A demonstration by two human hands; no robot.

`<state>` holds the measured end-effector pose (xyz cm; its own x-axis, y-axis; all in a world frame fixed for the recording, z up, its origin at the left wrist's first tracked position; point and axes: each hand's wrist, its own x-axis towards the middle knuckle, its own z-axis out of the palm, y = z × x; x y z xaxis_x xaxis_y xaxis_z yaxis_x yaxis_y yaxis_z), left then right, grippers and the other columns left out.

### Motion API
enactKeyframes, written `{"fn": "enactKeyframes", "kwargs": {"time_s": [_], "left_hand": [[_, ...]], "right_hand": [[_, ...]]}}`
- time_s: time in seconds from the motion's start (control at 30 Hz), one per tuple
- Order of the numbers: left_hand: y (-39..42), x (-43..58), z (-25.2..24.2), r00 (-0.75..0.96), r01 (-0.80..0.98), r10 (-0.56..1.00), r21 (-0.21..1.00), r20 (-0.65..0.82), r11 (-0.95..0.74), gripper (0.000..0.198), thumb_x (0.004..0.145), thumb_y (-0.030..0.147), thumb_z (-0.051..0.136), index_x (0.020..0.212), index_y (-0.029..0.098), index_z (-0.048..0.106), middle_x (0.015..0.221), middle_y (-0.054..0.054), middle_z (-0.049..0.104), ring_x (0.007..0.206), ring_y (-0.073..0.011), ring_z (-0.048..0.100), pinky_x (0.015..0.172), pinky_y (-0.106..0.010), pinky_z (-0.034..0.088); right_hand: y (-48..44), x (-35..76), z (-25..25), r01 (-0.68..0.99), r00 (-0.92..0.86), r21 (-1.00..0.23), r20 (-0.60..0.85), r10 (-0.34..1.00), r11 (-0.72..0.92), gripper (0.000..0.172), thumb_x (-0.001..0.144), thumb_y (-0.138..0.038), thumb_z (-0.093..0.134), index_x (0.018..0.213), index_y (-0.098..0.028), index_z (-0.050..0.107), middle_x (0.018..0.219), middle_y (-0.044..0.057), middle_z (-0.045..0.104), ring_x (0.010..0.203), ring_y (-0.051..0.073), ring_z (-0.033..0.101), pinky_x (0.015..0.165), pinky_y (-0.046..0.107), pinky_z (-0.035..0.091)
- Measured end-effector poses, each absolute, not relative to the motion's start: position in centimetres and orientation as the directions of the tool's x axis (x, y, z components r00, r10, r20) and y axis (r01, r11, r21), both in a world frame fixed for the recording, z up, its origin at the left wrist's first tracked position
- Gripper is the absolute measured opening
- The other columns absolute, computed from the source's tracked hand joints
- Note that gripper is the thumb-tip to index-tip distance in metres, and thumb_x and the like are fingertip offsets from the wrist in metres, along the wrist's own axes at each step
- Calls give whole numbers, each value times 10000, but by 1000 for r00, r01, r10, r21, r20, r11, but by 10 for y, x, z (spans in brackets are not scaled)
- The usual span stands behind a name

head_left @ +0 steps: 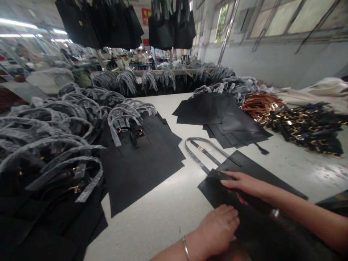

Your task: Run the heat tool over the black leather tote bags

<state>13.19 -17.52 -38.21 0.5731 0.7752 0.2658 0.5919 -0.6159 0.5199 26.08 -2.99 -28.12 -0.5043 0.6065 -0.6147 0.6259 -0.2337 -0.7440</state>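
Note:
A black leather bag panel (217, 188) lies at the table's front right. My right hand (241, 183) is closed over its upper part, thumb and fingers pinching the black material. Below that hand is a dark piece with a shiny metal bit (274, 213), too blurred to name. My left hand (217, 226), with a bracelet at the wrist, is curled at the panel's near left edge; its fingertips are partly hidden. Beneath lies another black panel (261, 170). A plastic-wrapped handle (194, 156) and a narrow strap with a gold buckle (200, 148) stick out beyond the panels.
Black panels with wrapped handles (144, 156) are stacked left of centre, beside a larger heap (54, 145). Plain black panels (225, 116) lie behind my hands. Brown straps (261, 105) and black straps with gold hardware (307, 127) are piled right. Black bags (171, 29) hang overhead.

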Motion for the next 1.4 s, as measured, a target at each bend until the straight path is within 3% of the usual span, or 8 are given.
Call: {"fn": "enactKeyframes", "kwargs": {"time_s": [0.1, 0.23, 0.43, 0.63, 0.77, 0.9, 1.13, 1.4], "left_hand": [[-176, 131, -379, 586, 589, 766, 511, 263, -626, 304, 955, 217, 430, 1197, 88, 560, 1311, -123, 563, 1280, -220, 458, 1115, -342, 317], [-175, 132, -380, 584, 605, 763, 478, 277, -637, 284, 976, 283, 425, 1085, 92, 606, 1219, -100, 614, 1214, -196, 503, 1100, -305, 329], [-174, 135, -387, 592, 607, 751, 450, 294, -655, 316, 979, 290, 421, 1137, 70, 584, 1219, -108, 610, 1241, -194, 478, 1115, -296, 306], [-174, 136, -392, 578, 606, 765, 477, 284, -636, 316, 980, 268, 405, 1151, 70, 582, 1277, -123, 587, 1246, -196, 479, 1112, -317, 319], [-173, 137, -394, 575, 591, 768, 506, 283, -629, 297, 963, 273, 448, 1163, 105, 588, 1268, -112, 597, 1268, -209, 464, 1102, -341, 333], [-172, 137, -391, 570, 596, 775, 511, 273, -619, 288, 969, 271, 428, 1155, 123, 589, 1259, -112, 599, 1240, -222, 493, 1058, -359, 378], [-172, 135, -389, 572, 584, 760, 498, 308, -641, 258, 959, 243, 431, 1070, 96, 612, 1157, -104, 635, 1148, -206, 541, 1038, -315, 384], [-171, 135, -390, 615, 562, 748, 528, 247, -637, 256, 900, 166, 494, 1123, 150, 618, 1206, -107, 626, 1203, -236, 521, 1050, -389, 377]], "right_hand": [[-34, 246, -280, 580, -533, -797, -527, 662, -168, 659, 832, -465, 633, 1410, -231, 421, 714, -31, 589, 395, 90, 549, 346, 186, 417], [-42, 256, -273, 638, -564, -732, -656, 501, -240, 713, 808, -487, 660, 1432, -245, 413, 711, -23, 606, 392, 95, 545, 335, 183, 401], [-56, 252, -276, 717, -546, -649, -750, 373, -256, 735, 793, -517, 664, 1417, -200, 440, 617, -9, 637, 366, 110, 510, 327, 196, 386], [-54, 221, -267, 713, -572, -687, -687, 449, -143, 662, 785, -465, 697, 1358, -180, 528, 662, -3, 644, 443, 91, 529, 403, 174, 393], [-53, 232, -261, 793, -531, -601, -762, 372, -99, 776, 812, -495, 643, 1465, -170, 379, 574, -9, 636, 371, 120, 515, 362, 207, 385], [-56, 223, -265, 766, -576, -638, -735, 359, -79, 716, 798, -499, 649, 1409, -169, 474, 576, -8, 636, 389, 125, 519, 359, 209, 391], [-43, 208, -270, 692, -567, -722, -541, 622, 3, 713, 842, -471, 605, 1470, -235, 362, 683, -20, 611, 404, 110, 561, 350, 186, 396], [-54, 247, -258, 803, -526, -595, -729, 439, -24, 777, 781, -497, 675, 1452, -202, 418, 681, 16, 673, 380, 123, 539, 357, 218, 405]]}}
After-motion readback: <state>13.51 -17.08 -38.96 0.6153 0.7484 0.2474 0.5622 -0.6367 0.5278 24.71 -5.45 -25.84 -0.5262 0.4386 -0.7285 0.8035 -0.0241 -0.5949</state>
